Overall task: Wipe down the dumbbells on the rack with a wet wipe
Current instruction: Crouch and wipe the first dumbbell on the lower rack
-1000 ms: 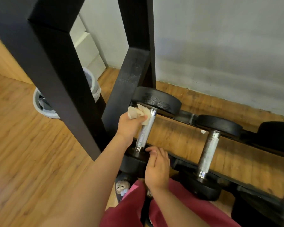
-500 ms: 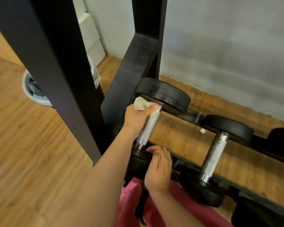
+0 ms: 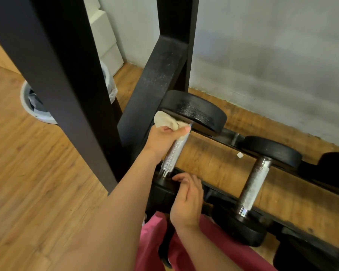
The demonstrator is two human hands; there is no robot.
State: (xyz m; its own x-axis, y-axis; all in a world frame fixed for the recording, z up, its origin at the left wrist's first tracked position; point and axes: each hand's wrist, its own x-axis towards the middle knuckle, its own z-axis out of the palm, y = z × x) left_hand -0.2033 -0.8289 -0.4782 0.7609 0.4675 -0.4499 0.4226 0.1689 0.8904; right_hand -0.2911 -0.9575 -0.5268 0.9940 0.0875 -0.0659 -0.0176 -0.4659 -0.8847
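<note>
The left dumbbell [image 3: 174,153] lies beside the right dumbbell [image 3: 254,184] across the rack [image 3: 159,75], a bin [image 3: 30,102] behind its post [image 3: 57,75].

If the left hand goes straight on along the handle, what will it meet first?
Most likely the dumbbell's far head: the left hand grips the wipe at the upper end of the handle, and the wipe seems to touch that head.
</note>
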